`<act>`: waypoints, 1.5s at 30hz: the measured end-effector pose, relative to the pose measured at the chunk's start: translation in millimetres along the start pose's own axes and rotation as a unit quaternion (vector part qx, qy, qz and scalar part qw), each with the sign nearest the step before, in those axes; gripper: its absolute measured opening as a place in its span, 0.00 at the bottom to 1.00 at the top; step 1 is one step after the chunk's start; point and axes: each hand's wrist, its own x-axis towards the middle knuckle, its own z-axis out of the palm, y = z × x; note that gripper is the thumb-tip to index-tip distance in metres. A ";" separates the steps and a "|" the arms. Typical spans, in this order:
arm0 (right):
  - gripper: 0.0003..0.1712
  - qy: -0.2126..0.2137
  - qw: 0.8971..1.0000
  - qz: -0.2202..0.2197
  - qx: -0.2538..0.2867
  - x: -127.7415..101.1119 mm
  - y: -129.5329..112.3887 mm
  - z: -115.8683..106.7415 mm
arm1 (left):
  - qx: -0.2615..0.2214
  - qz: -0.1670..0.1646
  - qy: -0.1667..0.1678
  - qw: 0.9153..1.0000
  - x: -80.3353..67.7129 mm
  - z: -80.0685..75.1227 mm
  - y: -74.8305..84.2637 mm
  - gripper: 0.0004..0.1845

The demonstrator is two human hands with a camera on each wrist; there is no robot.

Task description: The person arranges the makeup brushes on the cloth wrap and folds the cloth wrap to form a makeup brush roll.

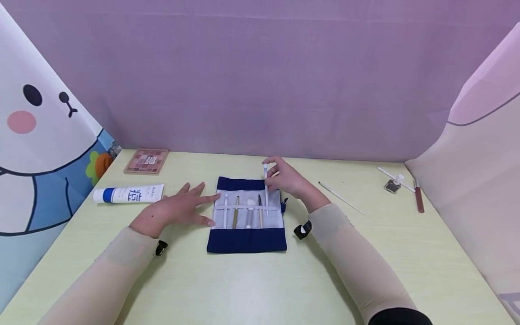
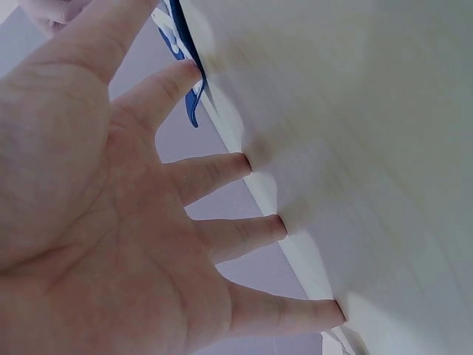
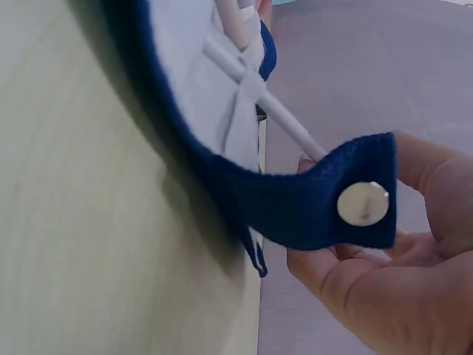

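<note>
A navy fabric case (image 1: pixel 246 241) lies unfolded on the table, its pale inside crossed by an elastic band (image 1: pixel 243 207). Several slim tools sit under the band, among them a gold-brown stick (image 1: pixel 235 213) and a dark-tipped one (image 1: pixel 260 211). My right hand (image 1: pixel 286 178) pinches the upper part of a thin white stick (image 1: pixel 266 198), whose lower part runs under the band at the case's right side. In the right wrist view, a snap strap (image 3: pixel 310 203) partly hides those fingers. My left hand (image 1: pixel 178 208) is spread, with thumb and index finger at the case's left edge.
A white-and-blue tube (image 1: pixel 134 194) lies left, below a pink palette (image 1: pixel 146 161). Right of the case is a thin stick (image 1: pixel 341 197). Farther right are a small dark bottle (image 1: pixel 392 186), a white stick (image 1: pixel 386 172) and a reddish-brown tool (image 1: pixel 419 198). A purple curtain hangs behind.
</note>
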 end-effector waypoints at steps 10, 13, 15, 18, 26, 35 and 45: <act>0.29 -0.028 0.994 -0.008 -0.102 -4.4 1.9 -1.2 | 0.001 0.003 0.004 1.000 -1.4 -0.9 -0.2 0.51; 0.27 -0.040 0.992 -0.002 -0.122 -5.9 1.1 -0.9 | 0.001 0.003 0.003 1.000 -1.2 -0.3 -0.8 0.51; 0.26 -0.049 0.989 0.002 -0.139 -6.6 1.1 -0.4 | -0.001 0.003 0.003 1.000 -1.0 0.2 -1.2 0.51; 0.26 -0.061 0.985 0.010 -0.159 -8.8 1.0 0.3 | -0.002 0.004 0.003 1.000 -1.3 0.6 -1.2 0.51; 0.16 -0.090 0.959 0.015 -0.267 -17.1 -2.8 3.0 | -0.005 0.004 0.003 1.000 -2.9 0.1 1.0 0.51; 0.22 -0.083 0.944 0.001 -0.320 -22.4 -6.8 4.0 | -0.003 0.005 0.003 1.000 -3.3 -0.8 2.8 0.51; 0.22 -0.023 0.968 0.008 -0.250 -31.5 -6.6 -14.6 | -0.004 0.003 0.002 1.000 -2.2 -0.8 2.8 0.51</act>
